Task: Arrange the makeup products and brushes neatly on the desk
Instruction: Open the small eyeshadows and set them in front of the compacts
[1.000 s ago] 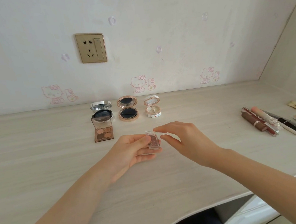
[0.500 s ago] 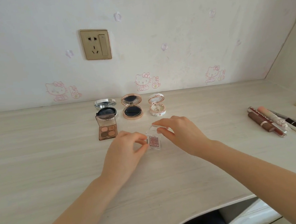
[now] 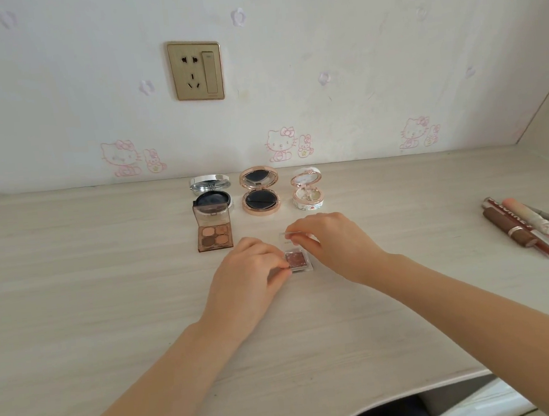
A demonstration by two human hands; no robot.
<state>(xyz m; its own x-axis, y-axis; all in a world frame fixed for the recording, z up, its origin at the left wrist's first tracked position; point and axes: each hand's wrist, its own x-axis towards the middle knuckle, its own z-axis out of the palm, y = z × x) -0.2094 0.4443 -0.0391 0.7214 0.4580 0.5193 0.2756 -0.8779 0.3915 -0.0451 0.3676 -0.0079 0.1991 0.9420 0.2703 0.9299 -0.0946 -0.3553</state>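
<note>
Single eyeshadow case [image 3: 297, 260]: is lying open on the desk [image 3: 88, 276], at six o'clock from the rose-gold compact [image 3: 260, 193] and at four o'clock from the four-pan palette [image 3: 214, 234].
Left hand [image 3: 246, 277]: is pinching the case's base at its nine o'clock edge with thumb and fingertips, apparently pinning it flat so it is not sliding.
Right hand [image 3: 340, 248]: is pinching the far edge of the clear lid [image 3: 294, 238], holding it tipped back.
Likely reason: every compact in the back row is standing open, so this one is probably being opened to match and lined up beside the palette.
Axis: the case's long axis is running from twelve to six o'clock, lid end pointing to twelve, pan facing up.
Back row: the silver compact [image 3: 211, 190], rose-gold compact and white compact [image 3: 307, 191] are sitting side by side near the wall.
Tubes and pencils [image 3: 516, 228]: are waiting well apart at three o'clock, angled toward five.
</note>
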